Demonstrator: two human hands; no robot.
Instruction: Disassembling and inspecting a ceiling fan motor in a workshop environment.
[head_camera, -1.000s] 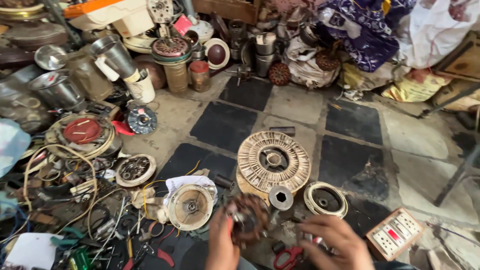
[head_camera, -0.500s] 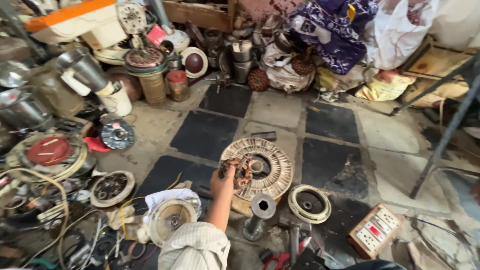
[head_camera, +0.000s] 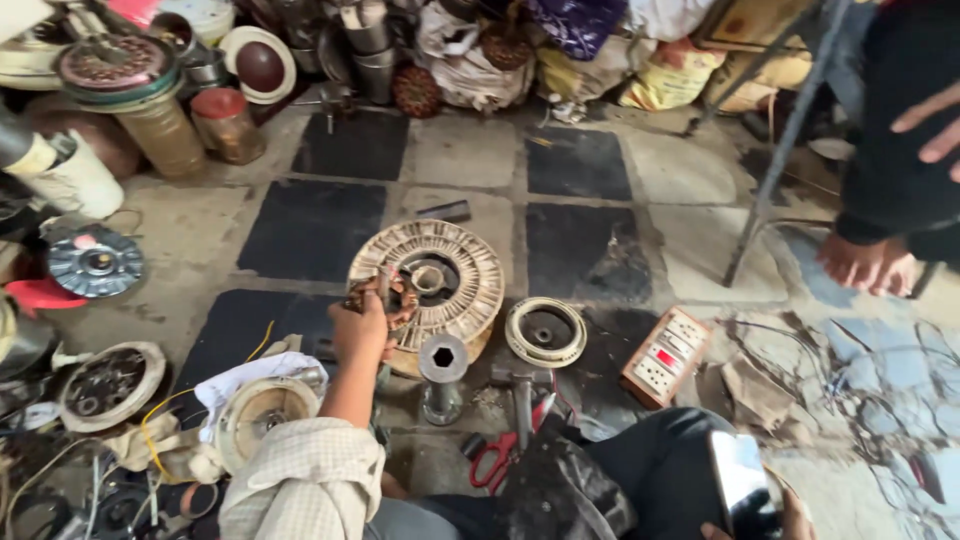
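My left hand (head_camera: 362, 330) is shut on a small copper-wound motor part (head_camera: 388, 296). It holds the part over the near left rim of a big round cream stator disc (head_camera: 470, 270) that lies on the tiled floor. A steel cylinder with a hex hole (head_camera: 442, 362) stands just in front of the disc, and a smaller cream ring (head_camera: 544, 332) lies to its right. My right hand (head_camera: 790, 518) is low at the bottom right edge, gripping a dark phone (head_camera: 742, 482) above my knee.
A switch-and-socket board (head_camera: 665, 355), a hammer (head_camera: 520, 398) and red-handled scissors (head_camera: 495, 458) lie near my legs. Round motor housings (head_camera: 108, 382) (head_camera: 258, 420) and wires crowd the left. Jars and pots line the back. Another person's bare feet (head_camera: 868, 265) and hand (head_camera: 930, 120) are at right, beside a metal stand leg (head_camera: 770, 170).
My left hand has carried the wound part from near my lap up to the stator disc. The view has swung right, bringing the phone in my right hand and the other person into sight.
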